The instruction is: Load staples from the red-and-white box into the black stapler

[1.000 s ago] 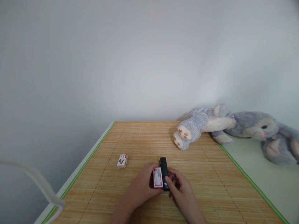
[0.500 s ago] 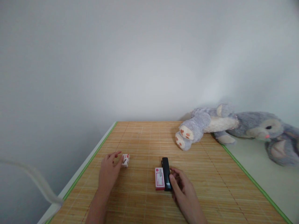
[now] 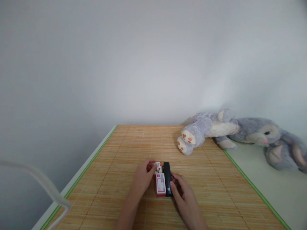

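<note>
A black stapler point(image 3: 167, 177) lies on the bamboo mat point(image 3: 134, 150), pointing away from me. A flat red and white box point(image 3: 160, 185) rests against its left side. My left hand point(image 3: 143, 179) pinches a small red and white box point(image 3: 158, 167) and holds it just beyond the flat box, beside the stapler's far end. My right hand point(image 3: 183, 197) rests on the mat at the stapler's right, its curled fingers touching the stapler's near end.
A grey and cream plush rabbit point(image 3: 240, 134) lies on its side at the right, its feet over the mat's far right corner. The mat has a green border point(image 3: 96, 156). A white cable point(image 3: 43, 185) hangs at the lower left. A pale wall stands behind.
My left hand went left to the small box, took hold of it and carried it back beside the stapler. The flat box was let go. My right hand stayed at the stapler.
</note>
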Motion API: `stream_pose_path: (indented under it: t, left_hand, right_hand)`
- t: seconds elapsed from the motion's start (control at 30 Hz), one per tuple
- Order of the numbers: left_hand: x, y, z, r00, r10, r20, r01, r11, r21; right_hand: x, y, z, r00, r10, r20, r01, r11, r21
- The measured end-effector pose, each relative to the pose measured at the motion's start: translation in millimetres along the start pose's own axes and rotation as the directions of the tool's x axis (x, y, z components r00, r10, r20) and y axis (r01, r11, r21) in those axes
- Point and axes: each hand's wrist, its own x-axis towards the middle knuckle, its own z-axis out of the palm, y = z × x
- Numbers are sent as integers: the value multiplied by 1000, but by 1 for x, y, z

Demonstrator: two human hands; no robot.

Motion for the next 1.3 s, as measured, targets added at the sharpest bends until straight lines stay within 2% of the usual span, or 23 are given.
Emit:
stream_pose_path:
  t: [0.13,0.27,0.37,0.47,0.53,0.7,0.97,1.1,1.2,1.3]
  left_hand:
    - [-4,2,6,1000,-8,22,9,999,-51]
    - [-21,3,5,999,-19,-50,15,996,-90]
    - [-44,5,9,992,-110,-62,90,958,-274]
    - [-66,11,20,979,-201,36,194,865,-462]
    - [-76,18,30,975,-215,49,215,870,-444]
    - [-80,27,53,971,-241,-8,227,923,-311]
    - [-79,26,62,970,-239,-43,218,937,-272]
    - [-74,38,92,970,-235,-61,208,934,-290]
    - [-64,56,136,982,-181,-50,156,935,-319]
    - [-53,79,185,987,-158,13,153,927,-343]
  right_hand:
    - [1,1,0,1000,-18,20,18,1000,-20]
    - [-5,6,0,1000,-28,-5,27,998,-56]
    - [-15,12,1,998,-55,9,56,985,-165]
    - [-20,10,3,988,-84,128,121,940,-319]
    - [-19,4,5,982,-79,172,140,913,-384]
    - [-16,-2,5,982,-50,180,126,889,-441]
    - [-18,4,2,976,-104,192,180,881,-438]
    - [-13,9,-27,973,-101,208,186,875,-447]
    - [-9,23,-73,978,-88,191,171,862,-477]
    - [-7,40,-125,990,-22,136,91,845,-526]
